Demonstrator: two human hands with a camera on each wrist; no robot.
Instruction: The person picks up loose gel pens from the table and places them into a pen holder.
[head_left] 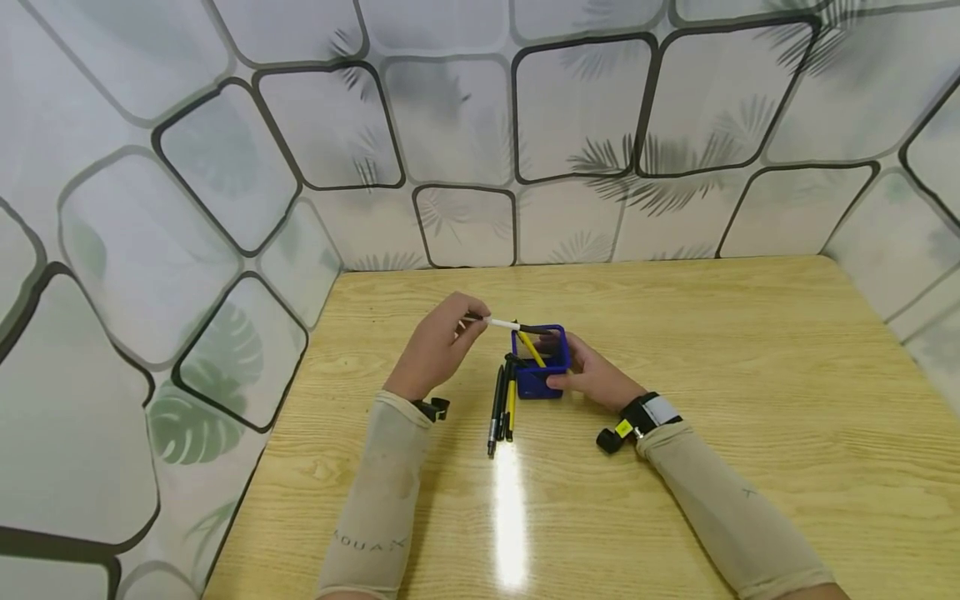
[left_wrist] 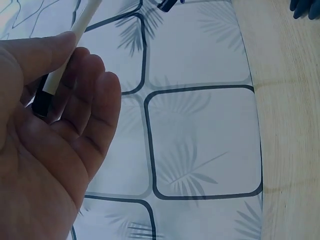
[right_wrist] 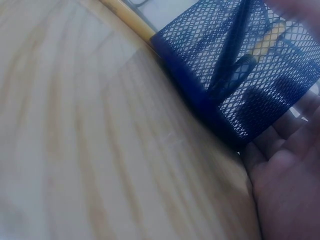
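My left hand [head_left: 442, 346] pinches a white marker with black ends [head_left: 504, 323] between thumb and fingers. The marker lies nearly level, its far end over the rim of a blue mesh pen holder [head_left: 538, 385]. In the left wrist view, the marker's near black end [left_wrist: 42, 103] sits in the palm. My right hand [head_left: 603, 379] grips the holder's right side, thumb at the front. Inside the holder a yellow pen [head_left: 532, 348] leans to the left. Through the mesh [right_wrist: 192, 47], the right wrist view shows dark and yellow pens standing inside.
Left of the holder, several pens lie side by side on the wooden table [head_left: 712, 333], among them a black pen [head_left: 496, 408] and a yellow and black pen [head_left: 511, 410]. A patterned wall covering [head_left: 465, 117] rises behind the table and on both sides.
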